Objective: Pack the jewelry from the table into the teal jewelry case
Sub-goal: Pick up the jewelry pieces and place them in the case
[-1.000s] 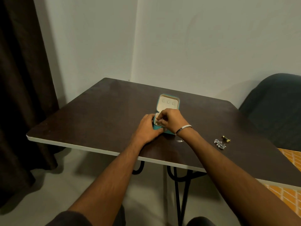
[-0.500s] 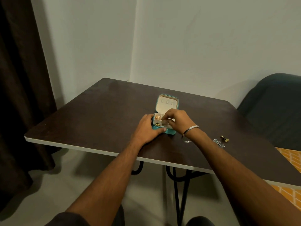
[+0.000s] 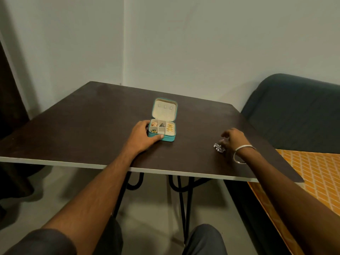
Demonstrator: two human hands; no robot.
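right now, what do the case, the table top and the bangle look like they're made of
Case: teal outside with a faint sheen, likely faux leather; pale matte lining, possibly velvet or suede-like.
Table top: dark brown, smooth, with a pale edge band, so probably laminated board rather than solid wood.
Bangle: thin, bright, silvery hoop on the right wrist, apparently polished metal.

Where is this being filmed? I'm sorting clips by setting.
Probably a room in a home: a dark wooden table on black hairpin legs set in a plain wall corner, a dark upholstered seat beside it, and a dark curtain at the left.
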